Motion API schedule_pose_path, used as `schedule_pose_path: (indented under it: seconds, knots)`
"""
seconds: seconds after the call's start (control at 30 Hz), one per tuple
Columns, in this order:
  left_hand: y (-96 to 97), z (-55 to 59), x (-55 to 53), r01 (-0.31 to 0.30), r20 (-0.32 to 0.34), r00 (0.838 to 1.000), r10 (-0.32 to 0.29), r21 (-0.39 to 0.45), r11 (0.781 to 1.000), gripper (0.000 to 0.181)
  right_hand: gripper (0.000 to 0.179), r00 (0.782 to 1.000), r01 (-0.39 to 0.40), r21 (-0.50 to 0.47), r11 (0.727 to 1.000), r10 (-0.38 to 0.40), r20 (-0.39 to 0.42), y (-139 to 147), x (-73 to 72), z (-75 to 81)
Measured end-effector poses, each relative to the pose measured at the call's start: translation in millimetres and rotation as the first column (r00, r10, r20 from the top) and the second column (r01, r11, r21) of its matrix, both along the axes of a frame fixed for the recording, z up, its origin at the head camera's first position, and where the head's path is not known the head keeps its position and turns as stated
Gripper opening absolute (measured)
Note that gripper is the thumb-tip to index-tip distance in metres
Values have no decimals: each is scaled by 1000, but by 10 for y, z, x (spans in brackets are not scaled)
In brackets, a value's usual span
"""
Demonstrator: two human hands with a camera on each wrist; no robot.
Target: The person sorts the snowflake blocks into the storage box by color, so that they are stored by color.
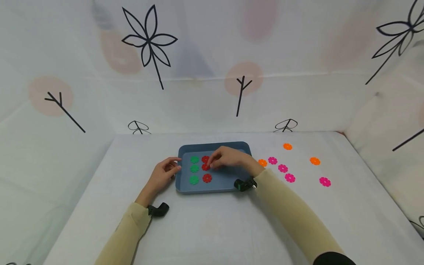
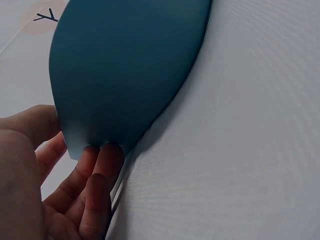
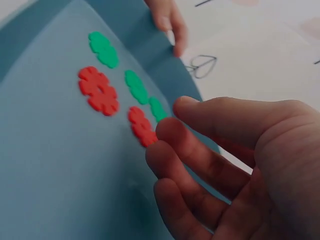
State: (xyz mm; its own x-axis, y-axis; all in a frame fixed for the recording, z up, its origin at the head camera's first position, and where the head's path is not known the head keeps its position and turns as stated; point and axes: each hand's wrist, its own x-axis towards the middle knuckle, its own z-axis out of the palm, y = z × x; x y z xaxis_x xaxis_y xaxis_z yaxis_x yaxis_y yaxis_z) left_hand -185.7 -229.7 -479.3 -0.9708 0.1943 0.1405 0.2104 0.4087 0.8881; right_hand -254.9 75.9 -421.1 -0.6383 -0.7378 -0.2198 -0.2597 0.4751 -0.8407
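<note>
A blue-grey tray (image 1: 228, 186) lies on the white table. In it, three green notched plastic discs (image 1: 194, 168) form a column beside three red notched plastic discs (image 1: 207, 178). My left hand (image 1: 162, 173) holds the tray's left edge; in the left wrist view its fingertips press on the outer wall (image 2: 125, 75). Over the red column is my right hand (image 1: 228, 157), fingers bent loosely and fingertips right at the middle red disc. The right wrist view shows a gap between thumb and index finger with nothing in it; the fingers there hide the farthest red disc.
Right of the tray, several pink notched discs (image 1: 283, 168) and three orange ones (image 1: 315, 161) are scattered on the table (image 1: 205, 228). One orange disc (image 1: 262, 162) is close to the tray's right edge, beside my right wrist. A patterned white cloth (image 1: 198, 106) hangs behind the table.
</note>
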Motion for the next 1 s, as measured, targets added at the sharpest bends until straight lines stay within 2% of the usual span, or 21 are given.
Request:
schedule_pose_path:
  seconds: [0.27,0.43,0.57,0.67,0.73,0.87,1.0]
  knots:
    - [0,-4,9,-3,9,1000,3,1,1000,32,23,994,62,-9,998,-63,-84,270,-20,130]
    - [7,0,12,3,1,1000,-3,10,1000,33,25,983,151,-25,988,-152,-106,544,-30,186]
    - [3,7,5,3,-6,1000,-3,7,1000,32,26,961,261,-51,964,-264,-84,783,9,281]
    - [-10,6,1,4,-5,1000,-4,4,1000,33,28,934,342,-57,938,-346,-87,982,26,297]
    - [-16,2,0,5,-5,1000,-5,7,1000,33,29,916,386,-52,921,-389,-100,1106,37,282]
    - [-18,-2,2,4,-3,1000,-4,5,1000,32,33,887,452,-53,890,-455,-82,1364,26,122]
    - [-11,-3,4,5,-3,1000,-5,2,1000,32,31,873,483,-27,875,-484,-56,1554,67,-7]
